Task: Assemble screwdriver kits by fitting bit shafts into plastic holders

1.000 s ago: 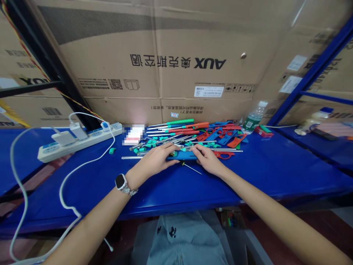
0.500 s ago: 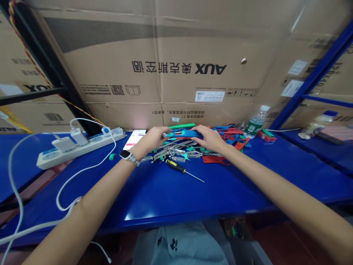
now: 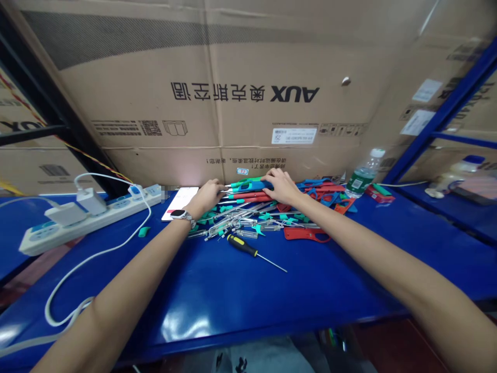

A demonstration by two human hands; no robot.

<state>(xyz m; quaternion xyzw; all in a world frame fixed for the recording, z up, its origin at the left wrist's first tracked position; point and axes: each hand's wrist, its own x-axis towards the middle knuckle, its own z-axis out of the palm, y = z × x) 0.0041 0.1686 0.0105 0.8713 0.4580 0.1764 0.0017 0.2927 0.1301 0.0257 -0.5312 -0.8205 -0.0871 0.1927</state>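
At the back of the table my left hand [image 3: 209,198] has its fingertips closed at the thin metal end of a blue long-nosed lighter [image 3: 256,185]. The fingers of my right hand [image 3: 284,187] rest round the lighter's blue handle and partly hide it. Under and behind it lie a green long-nosed lighter [image 3: 244,181] and red ones [image 3: 254,197], side by side. In front spreads a pile of metal rods and small clear and green parts [image 3: 236,220]. Nearer me lies a black and yellow screwdriver [image 3: 243,245], touched by neither hand.
Red and blue plastic shells [image 3: 330,191] are heaped right of my right hand, one red shell [image 3: 305,234] apart in front. A bottle [image 3: 359,181] and red box [image 3: 380,194] stand beyond. Left are a phone [image 3: 186,197], a power strip [image 3: 112,210] and white cables. Cardboard [image 3: 248,124] backs the table.
Both hands have lowered the blue lighter slightly onto the other lighters, which show more clearly now. My view has shifted, moving the power strip leftward. The screwdriver lies still on the table.
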